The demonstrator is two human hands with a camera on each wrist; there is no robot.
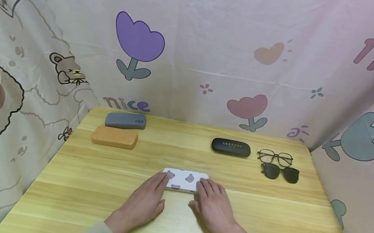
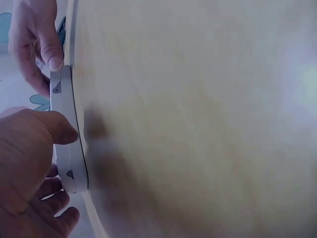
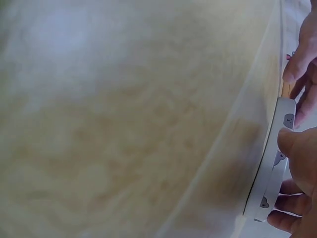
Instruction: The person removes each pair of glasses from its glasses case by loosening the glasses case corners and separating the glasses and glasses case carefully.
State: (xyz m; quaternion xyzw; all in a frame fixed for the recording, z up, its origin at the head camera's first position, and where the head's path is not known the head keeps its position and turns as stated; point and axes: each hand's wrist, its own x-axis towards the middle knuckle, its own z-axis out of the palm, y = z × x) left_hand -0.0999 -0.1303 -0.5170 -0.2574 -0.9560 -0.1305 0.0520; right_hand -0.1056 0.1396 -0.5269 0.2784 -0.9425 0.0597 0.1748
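Wooden table [image 1: 175,143]: white case [image 1: 180,180] lies below frame centre. Left grip [image 1: 145,199] and right grip [image 1: 215,207] rest, unclenched, at its ends. Judged light, stiff, smooth; hold by both ends.

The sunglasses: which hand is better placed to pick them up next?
Probably the right hand: it's at the end of the white case nearer the sunglasses; the left hand is at the other.

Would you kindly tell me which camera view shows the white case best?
The head view: it shows the white case from above, its printed top mostly clear between the left hand and the right hand. The left wrist and right wrist views show mainly its narrow side, each partly blocked by the nearer hand.
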